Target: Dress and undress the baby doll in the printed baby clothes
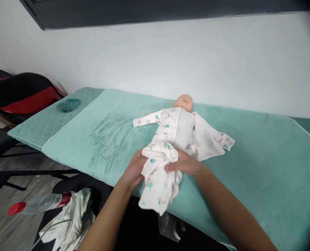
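A baby doll [184, 101] lies on its back, its head toward the wall. It wears a white printed baby top [167, 123]; one sleeve lies out to the left, and the other front panel is spread open to the right. Around the doll's lower end are bunched white printed baby pants [157, 188], hanging over the table's near edge. My left hand [136, 169] is closed on their left side. My right hand [184, 163] grips the right side, thumb on top of the cloth. The doll's legs are hidden.
The doll lies on a padded table [262, 167] with a green cover and a face hole [69, 105]. At lower left, a plastic bottle [43, 203] with a red cap and a crumpled cloth [73, 223] lie on a black seat. Black and red chairs [26, 94] stand left.
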